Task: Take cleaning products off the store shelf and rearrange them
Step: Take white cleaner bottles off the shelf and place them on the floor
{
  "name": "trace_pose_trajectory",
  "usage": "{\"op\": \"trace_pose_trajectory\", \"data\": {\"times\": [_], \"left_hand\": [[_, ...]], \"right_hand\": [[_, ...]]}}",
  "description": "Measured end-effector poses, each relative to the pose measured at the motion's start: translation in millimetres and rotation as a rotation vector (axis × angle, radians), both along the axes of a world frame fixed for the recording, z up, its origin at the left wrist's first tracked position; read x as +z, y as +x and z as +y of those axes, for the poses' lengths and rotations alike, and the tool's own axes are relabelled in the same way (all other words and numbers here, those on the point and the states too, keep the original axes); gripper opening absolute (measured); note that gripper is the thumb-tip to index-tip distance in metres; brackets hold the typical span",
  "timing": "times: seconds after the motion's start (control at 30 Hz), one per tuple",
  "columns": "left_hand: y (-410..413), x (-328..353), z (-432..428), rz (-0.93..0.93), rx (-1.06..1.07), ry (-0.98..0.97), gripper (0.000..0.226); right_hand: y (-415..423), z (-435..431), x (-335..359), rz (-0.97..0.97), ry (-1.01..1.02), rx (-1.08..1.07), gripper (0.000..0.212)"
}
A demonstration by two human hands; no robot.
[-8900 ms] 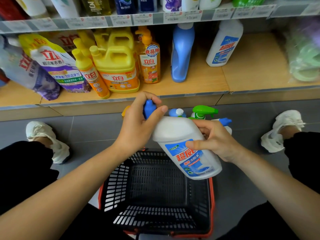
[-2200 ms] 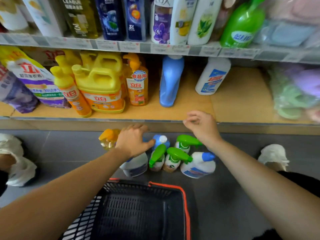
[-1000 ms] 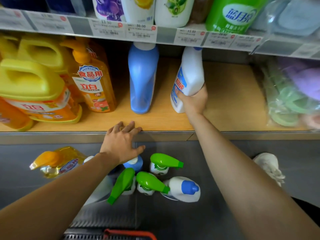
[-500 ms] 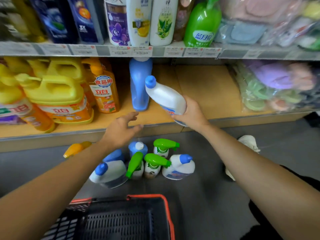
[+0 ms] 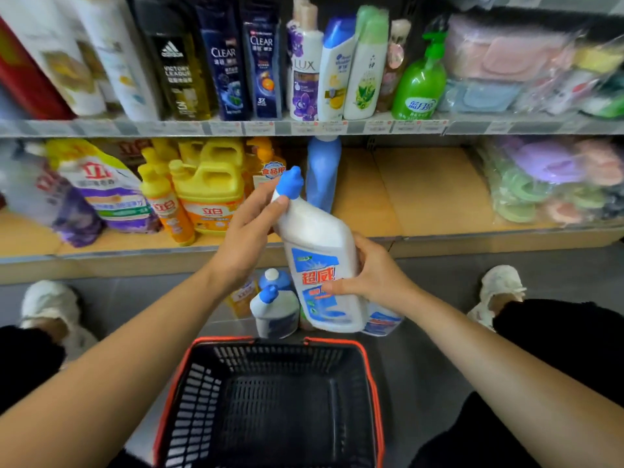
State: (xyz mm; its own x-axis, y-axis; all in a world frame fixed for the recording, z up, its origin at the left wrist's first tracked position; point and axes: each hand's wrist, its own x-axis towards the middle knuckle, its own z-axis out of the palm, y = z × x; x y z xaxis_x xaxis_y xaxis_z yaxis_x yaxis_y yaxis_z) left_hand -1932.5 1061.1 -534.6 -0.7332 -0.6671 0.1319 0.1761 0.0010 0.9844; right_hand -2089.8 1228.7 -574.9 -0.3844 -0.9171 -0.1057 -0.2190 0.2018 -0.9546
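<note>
A white toilet-cleaner bottle point(image 5: 317, 251) with a blue cap and a blue-and-red label is held tilted in front of the bottom shelf point(image 5: 432, 190). My right hand point(image 5: 371, 275) grips its lower body from the right side. My left hand point(image 5: 248, 231) holds its neck just under the cap. Below it on the floor stand more bottles, among them a white one with a blue cap point(image 5: 273, 312); most are hidden behind the held bottle and my hands.
A black basket with a red rim point(image 5: 371, 373) sits on the grey floor between my knees. A tall blue bottle point(image 5: 322, 173), yellow detergent jugs point(image 5: 209, 187) and refill pouches point(image 5: 101, 190) stand on the bottom shelf. Shampoo bottles line the shelf above. Bagged sponges point(image 5: 553, 184) fill the right.
My right hand has pulled the white bottle off the shelf and down toward me. My left hand has risen from the shelf edge and taken hold of its neck.
</note>
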Motion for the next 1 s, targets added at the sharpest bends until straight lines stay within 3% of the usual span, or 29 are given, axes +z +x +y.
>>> {"op": "trace_pose_trajectory", "data": {"times": [0.23, 0.43, 0.5, 0.63, 0.83, 0.9, 1.0], "left_hand": [[61.6, 9.5, 14.7, 0.003, -0.163, 0.146, 0.027], [94.2, -3.4, 21.6, 0.025, -0.343, 0.378, 0.043], [95.3, -12.7, 25.0, 0.013, -0.278, 0.329, 0.031], [92.9, -25.5, 27.4, -0.121, -0.095, 0.049, 0.008], [83.6, -39.3, 30.4, -0.235, 0.231, -0.069, 0.009], [83.4, -37.8, 26.9, -0.289, 0.201, -0.041, 0.021], [86.5, -31.0, 17.4, -0.314, 0.029, -0.027, 0.031]], "right_hand": [[45.7, 22.0, -11.1, -0.358, 0.153, 0.249, 0.070], [53.6, 28.7, -23.4, -0.353, 0.170, 0.343, 0.070], [54.4, 29.3, -29.3, -0.338, 0.174, 0.322, 0.066], [62.7, 25.7, -36.5, -0.232, 0.157, 0.231, 0.063], [85.7, 19.4, -43.2, 0.328, 0.155, 0.090, 0.053], [83.1, 20.3, -44.6, 0.262, 0.156, 0.107, 0.058], [73.3, 25.0, -41.2, 0.008, 0.183, 0.210, 0.062]]}}
